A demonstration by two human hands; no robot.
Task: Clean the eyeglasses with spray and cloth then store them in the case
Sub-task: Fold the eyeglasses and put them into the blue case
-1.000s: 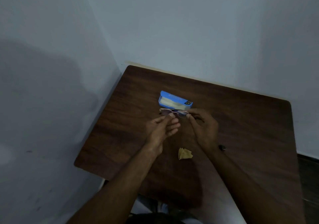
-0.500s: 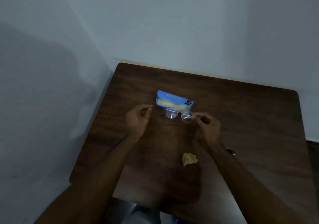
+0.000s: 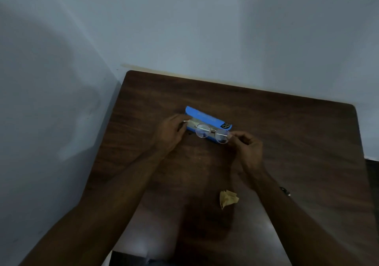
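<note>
At a dark wood counter set into a room corner, seen from above: a person works w/ both bare hands over an open blue case lying near the counter's ctr. The right hand pinches the right end of a pair of round, thin-rimmed eyeglasses btwn thumb and fingertips, the other fingers curled in. The eyeglasses hang lenses-up over the near edge of the case, one folded arm showing as a line across both lenses. Whether the frame touches the case can't be told. The left hand sits at the case's left end, fingers bent around a thin pale piece there. Dim light leaves it unclear if it grips the case or part of the eyeglasses, so its hold can't be told. The case's pale lining shows behind the lenses, and a dark label marks its right end. A crumpled yellow cloth lies on the counter btwn the forearms, well apart from the case. A small dark object peeks out beside the right forearm, too hidden to identify. Plain pale walls meet behind the counter.
</note>
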